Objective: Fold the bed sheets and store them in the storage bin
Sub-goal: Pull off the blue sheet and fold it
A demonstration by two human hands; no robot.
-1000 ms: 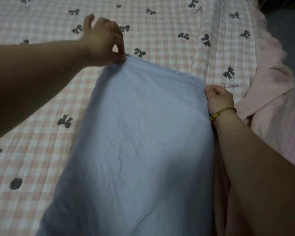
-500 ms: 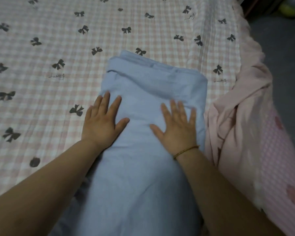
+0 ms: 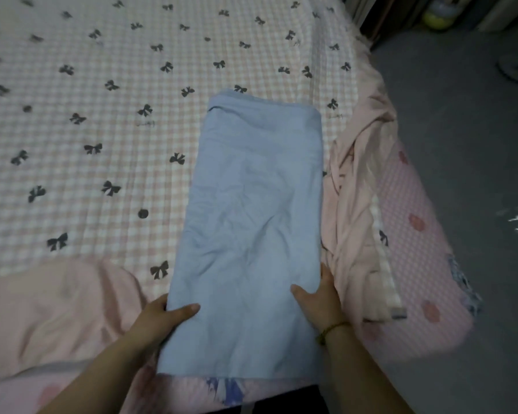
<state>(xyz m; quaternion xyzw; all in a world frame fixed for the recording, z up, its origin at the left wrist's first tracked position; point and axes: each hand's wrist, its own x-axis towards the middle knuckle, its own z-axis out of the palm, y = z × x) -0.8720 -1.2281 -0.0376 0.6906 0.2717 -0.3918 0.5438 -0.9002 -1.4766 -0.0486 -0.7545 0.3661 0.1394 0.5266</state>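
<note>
A light blue bed sheet [image 3: 251, 222], folded into a long narrow strip, lies on the bed and runs from the near edge toward the middle. My left hand [image 3: 162, 319] grips its near left edge, thumb on top and fingers tucked under. My right hand [image 3: 319, 300] grips the near right edge in the same way; a thin bracelet sits on that wrist. The storage bin is not in view.
The bed [image 3: 102, 115] is covered by a pink checked spread with dark bows. Loose pink bedding [image 3: 359, 204] is bunched along the right edge, and more lies at the near left [image 3: 48, 309]. Grey floor [image 3: 461, 144] lies to the right.
My hands let go of the sheet's far end, pressed flat on its middle, then slid back to its near end and took hold of both side edges. The view pulled back.
</note>
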